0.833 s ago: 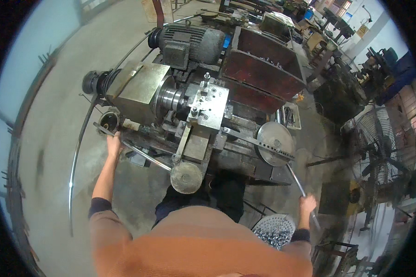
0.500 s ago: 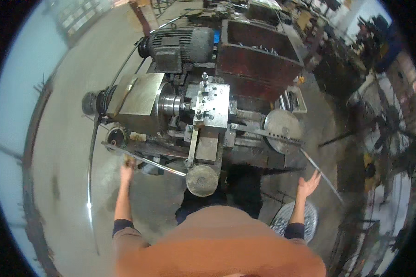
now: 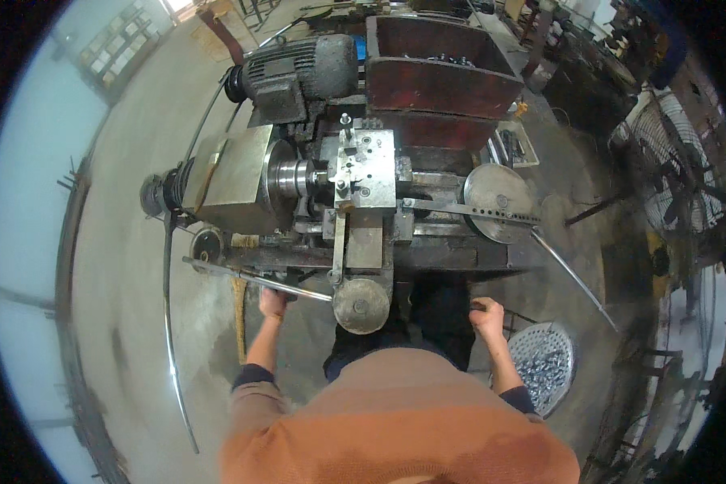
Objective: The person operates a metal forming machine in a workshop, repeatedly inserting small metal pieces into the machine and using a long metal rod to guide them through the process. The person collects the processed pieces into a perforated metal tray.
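Note:
My left hand point(image 3: 273, 303) is low at the front of the lathe-like machine, just below a shiny lever rod point(image 3: 286, 288). Its fingertips are lost against dark parts there, so their grip is hidden. My right hand point(image 3: 487, 317) hangs beside my dark trouser leg with its fingers curled in. Whatever it may hold is too small to make out. Between the hands, a round metal disc point(image 3: 361, 306) sits at the end of the rod. Above it are the tool block point(image 3: 371, 171) and the chuck point(image 3: 292, 178).
A perforated basin point(image 3: 571, 355) of small metal parts stands at lower right. A larger disc point(image 3: 498, 192) carries a drilled bar and a slanted rod point(image 3: 574, 278). Behind are a motor point(image 3: 302, 73) and a red-brown bin point(image 3: 440, 89). A yellowish stick point(image 3: 239, 323) stands left.
My left hand has moved right, closer below the rod. My right hand has come inward from beside the slanted rod to my leg, and its spread fingers have curled. The view has shifted slightly.

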Demonstrator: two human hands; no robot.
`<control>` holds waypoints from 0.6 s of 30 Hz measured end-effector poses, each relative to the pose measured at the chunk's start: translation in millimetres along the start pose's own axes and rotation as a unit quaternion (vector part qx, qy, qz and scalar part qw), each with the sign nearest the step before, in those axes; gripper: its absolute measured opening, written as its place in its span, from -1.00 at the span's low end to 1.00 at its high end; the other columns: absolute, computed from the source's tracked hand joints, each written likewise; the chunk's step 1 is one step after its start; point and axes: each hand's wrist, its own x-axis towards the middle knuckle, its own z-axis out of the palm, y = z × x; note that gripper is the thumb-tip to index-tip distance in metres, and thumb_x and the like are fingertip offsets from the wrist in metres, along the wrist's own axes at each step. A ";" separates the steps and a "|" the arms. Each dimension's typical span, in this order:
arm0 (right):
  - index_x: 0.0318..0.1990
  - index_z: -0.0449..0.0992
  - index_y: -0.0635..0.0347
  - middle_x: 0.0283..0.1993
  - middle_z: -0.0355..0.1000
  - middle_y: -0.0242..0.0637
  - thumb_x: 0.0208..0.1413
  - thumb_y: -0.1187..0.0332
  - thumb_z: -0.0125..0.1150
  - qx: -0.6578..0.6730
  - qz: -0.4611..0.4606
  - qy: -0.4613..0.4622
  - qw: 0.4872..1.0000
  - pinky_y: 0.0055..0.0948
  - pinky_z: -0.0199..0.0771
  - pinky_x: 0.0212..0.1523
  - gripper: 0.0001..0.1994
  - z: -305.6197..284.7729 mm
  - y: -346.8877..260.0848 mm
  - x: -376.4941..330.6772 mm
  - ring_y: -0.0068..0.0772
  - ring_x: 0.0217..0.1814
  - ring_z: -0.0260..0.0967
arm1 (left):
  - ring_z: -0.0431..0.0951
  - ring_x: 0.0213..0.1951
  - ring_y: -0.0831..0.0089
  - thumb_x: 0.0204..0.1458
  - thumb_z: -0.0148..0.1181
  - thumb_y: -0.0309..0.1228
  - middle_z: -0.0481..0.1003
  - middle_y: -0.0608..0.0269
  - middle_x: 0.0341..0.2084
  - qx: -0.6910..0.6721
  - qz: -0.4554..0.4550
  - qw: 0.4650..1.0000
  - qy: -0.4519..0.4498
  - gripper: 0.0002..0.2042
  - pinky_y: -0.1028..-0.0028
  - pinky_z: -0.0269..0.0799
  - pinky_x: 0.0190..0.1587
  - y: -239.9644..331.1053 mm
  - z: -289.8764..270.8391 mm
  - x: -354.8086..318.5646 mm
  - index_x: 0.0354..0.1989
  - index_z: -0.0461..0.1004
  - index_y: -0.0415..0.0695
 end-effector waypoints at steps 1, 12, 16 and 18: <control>-0.32 0.56 0.25 -0.34 0.48 -0.06 -0.39 0.35 0.13 -0.005 -0.008 0.006 1.000 -0.35 0.43 -0.21 -0.65 -7.0 -4.8 7.2 -0.14 -0.29 0.47 | 0.50 -0.36 0.02 -0.10 0.09 -0.02 0.50 0.02 -0.39 0.041 0.036 0.993 -0.108 -0.60 0.14 0.40 -0.27 -4.8 -23.6 8.0 -0.29 0.40 -0.13; -0.31 0.50 0.28 -0.32 0.45 -0.12 -0.36 0.44 0.10 0.003 -0.286 0.000 0.958 -0.39 0.40 -0.24 -0.68 -37.0 -172.4 105.1 -0.15 -0.28 0.42 | 0.48 -0.15 0.07 -0.11 0.14 -0.14 0.50 -0.07 -0.28 -0.124 -0.083 0.942 -0.300 -0.51 0.24 0.40 -0.13 -36.4 -63.0 10.4 0.00 0.35 -0.11; -0.33 0.48 0.25 -0.27 0.44 -0.15 -0.41 0.42 0.13 0.015 -0.455 -0.024 0.890 -0.33 0.38 -0.19 -0.68 0.8 -244.0 122.2 -0.08 -0.22 0.36 | 0.53 -0.30 0.06 -0.14 0.17 -0.21 0.51 -0.10 -0.42 -0.109 -0.035 0.949 -0.295 -0.63 0.24 0.39 -0.25 -45.9 -145.8 15.7 -0.19 0.49 -0.21; -0.33 0.50 0.21 -0.21 0.43 -0.17 -0.42 0.40 0.15 0.002 -0.503 -0.034 0.864 -0.29 0.36 -0.14 -0.67 20.2 -284.0 128.7 -0.06 -0.15 0.31 | 0.52 -0.37 0.10 -0.06 0.12 -0.27 0.50 -0.06 -0.47 -0.178 -0.046 0.970 -0.159 -0.69 0.25 0.39 -0.29 -56.9 -202.8 13.1 -0.18 0.47 -0.20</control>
